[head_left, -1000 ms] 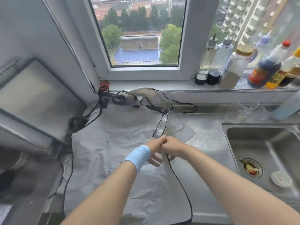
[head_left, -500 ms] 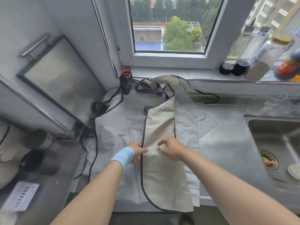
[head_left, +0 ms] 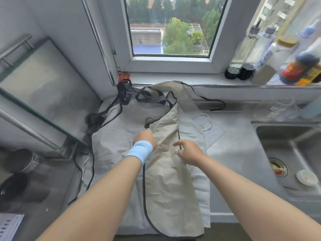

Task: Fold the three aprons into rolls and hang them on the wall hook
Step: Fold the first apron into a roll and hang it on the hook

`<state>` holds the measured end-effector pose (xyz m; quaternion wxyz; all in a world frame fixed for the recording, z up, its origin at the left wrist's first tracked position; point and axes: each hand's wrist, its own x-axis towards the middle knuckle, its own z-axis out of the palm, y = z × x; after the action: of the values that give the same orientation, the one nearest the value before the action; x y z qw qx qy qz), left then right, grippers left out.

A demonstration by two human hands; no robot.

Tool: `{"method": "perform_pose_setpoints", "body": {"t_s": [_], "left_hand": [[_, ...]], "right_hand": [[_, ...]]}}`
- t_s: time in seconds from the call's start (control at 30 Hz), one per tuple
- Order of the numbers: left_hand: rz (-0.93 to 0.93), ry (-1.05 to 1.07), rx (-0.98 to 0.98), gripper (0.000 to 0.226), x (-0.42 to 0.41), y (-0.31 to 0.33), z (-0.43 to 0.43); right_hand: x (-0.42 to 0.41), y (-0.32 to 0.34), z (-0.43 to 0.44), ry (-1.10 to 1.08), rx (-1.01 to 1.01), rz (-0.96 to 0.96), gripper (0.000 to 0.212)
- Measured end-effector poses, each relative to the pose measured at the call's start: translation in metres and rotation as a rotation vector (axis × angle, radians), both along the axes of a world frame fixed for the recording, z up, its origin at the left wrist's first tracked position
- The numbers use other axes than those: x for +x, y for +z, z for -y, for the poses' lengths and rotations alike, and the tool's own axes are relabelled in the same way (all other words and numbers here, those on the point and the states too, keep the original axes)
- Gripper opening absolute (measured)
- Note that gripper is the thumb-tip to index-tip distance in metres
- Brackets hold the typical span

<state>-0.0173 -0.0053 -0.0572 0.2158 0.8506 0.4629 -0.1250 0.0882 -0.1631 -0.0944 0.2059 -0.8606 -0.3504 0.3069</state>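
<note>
At frame centre, beige apron (head_left: 171,180) now folded lengthwise into a narrow strip over the grey aprons (head_left: 111,145). Left hand (head_left: 145,137) moved up, pinching its black-trimmed edge; right hand (head_left: 188,151), fingers loosely curled, resting on cloth. Probably ready for rolling.

You are standing in a home kitchen: a stainless steel counter (head_left: 234,153) runs into a steel sink (head_left: 295,153) with a drain strainer (head_left: 278,167), sauce and seasoning bottles (head_left: 295,66) line the windowsill (head_left: 173,79), and the window (head_left: 173,26) looks down on trees and residential rooftops from high up.
</note>
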Motion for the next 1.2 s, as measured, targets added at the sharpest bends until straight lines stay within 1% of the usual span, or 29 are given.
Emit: {"method": "perform_pose_setpoints", "body": {"t_s": [0.1, 0.17, 0.23, 0.3, 0.37, 0.47, 0.5, 0.53, 0.57, 0.6, 0.67, 0.73, 0.77, 0.87, 0.93, 0.97, 1.0, 1.03, 1.07, 1.1, 1.13, 1.17, 1.2], "left_hand": [[0.183, -0.014, -0.023, 0.025, 0.047, 0.01, -0.011], [0.223, -0.083, -0.018, 0.028, 0.076, 0.009, -0.02], [0.208, -0.134, -0.008, 0.033, 0.101, 0.005, -0.027], [0.181, -0.15, -0.011, 0.033, 0.125, -0.005, -0.035], [0.144, -0.144, -0.034, 0.035, 0.148, -0.017, -0.04], [0.1, -0.097, -0.047, 0.044, 0.168, -0.031, -0.044], [0.093, -0.07, -0.037, 0.043, 0.171, -0.033, -0.044], [0.095, -0.045, -0.026, 0.035, 0.174, -0.036, -0.044], [0.11, -0.02, -0.02, 0.023, 0.177, -0.038, -0.045], [0.147, 0.012, -0.027, 0.014, 0.177, -0.037, -0.047], [0.253, 0.105, -0.053, 0.011, 0.178, -0.036, -0.053], [0.367, 0.195, -0.095, 0.002, 0.176, -0.033, -0.06], [0.403, 0.224, -0.109, 0.007, 0.174, -0.031, -0.063], [0.467, 0.284, -0.13, 0.015, 0.169, -0.031, -0.068], [0.567, 0.341, -0.095, 0.02, 0.167, -0.028, -0.062], [0.632, 0.351, -0.041, 0.025, 0.164, -0.024, -0.056], [0.679, 0.323, 0.037, 0.029, 0.161, -0.022, -0.049], [0.7, 0.234, 0.126, 0.031, 0.157, -0.023, -0.04], [0.678, 0.086, 0.214, 0.028, 0.152, -0.025, -0.03], [0.622, -0.084, 0.29, 0.025, 0.146, -0.03, -0.02], [0.558, -0.241, 0.363, 0.023, 0.14, -0.037, -0.012], [0.48, -0.369, 0.401, 0.021, 0.134, -0.046, -0.008], [0.379, -0.454, 0.394, 0.019, 0.128, -0.051, -0.004]], "right_hand": [[0.036, 0.002, -0.016, -0.108, 0.048, -0.024, 0.04], [0.059, -0.004, -0.029, -0.144, 0.039, -0.034, 0.035], [0.074, -0.013, -0.04, -0.146, 0.007, -0.057, 0.031], [0.085, -0.024, -0.05, -0.134, -0.021, -0.085, 0.032], [0.095, -0.036, -0.06, -0.129, -0.033, -0.126, 0.033], [0.1, -0.05, -0.071, -0.133, -0.055, -0.15, 0.039], [0.102, -0.053, -0.073, -0.141, -0.072, -0.136, 0.041], [0.103, -0.056, -0.075, -0.153, -0.089, -0.117, 0.044], [0.104, -0.058, -0.076, -0.173, -0.108, -0.105, 0.045], [0.104, -0.058, -0.076, -0.193, -0.117, -0.103, 0.043], [0.108, -0.06, -0.075, -0.243, -0.093, -0.141, 0.028], [0.111, -0.06, -0.074, -0.253, -0.069, -0.174, 0.014], [0.113, -0.059, -0.073, -0.245, -0.066, -0.177, 0.012], [0.118, -0.055, -0.071, -0.227, -0.052, -0.165, 0.017], [0.118, -0.051, -0.07, -0.254, 0.003, -0.187, 0.015], [0.117, -0.047, -0.069, -0.285, 0.039, -0.225, 0.015], [0.116, -0.045, -0.068, -0.326, 0.063, -0.283, 0.013], [0.114, -0.044, -0.067, -0.365, 0.067, -0.354, 0.009], [0.111, -0.042, -0.064, -0.381, 0.048, -0.412, 0.004], [0.11, -0.043, -0.061, -0.361, 0.032, -0.433, 0.006], [0.109, -0.044, -0.058, -0.317, 0.016, -0.406, 0.005], [0.11, -0.045, -0.056, -0.294, 0.019, -0.365, 0.004], [0.112, -0.044, -0.054, -0.296, 0.036, -0.311, 0.006]]}}
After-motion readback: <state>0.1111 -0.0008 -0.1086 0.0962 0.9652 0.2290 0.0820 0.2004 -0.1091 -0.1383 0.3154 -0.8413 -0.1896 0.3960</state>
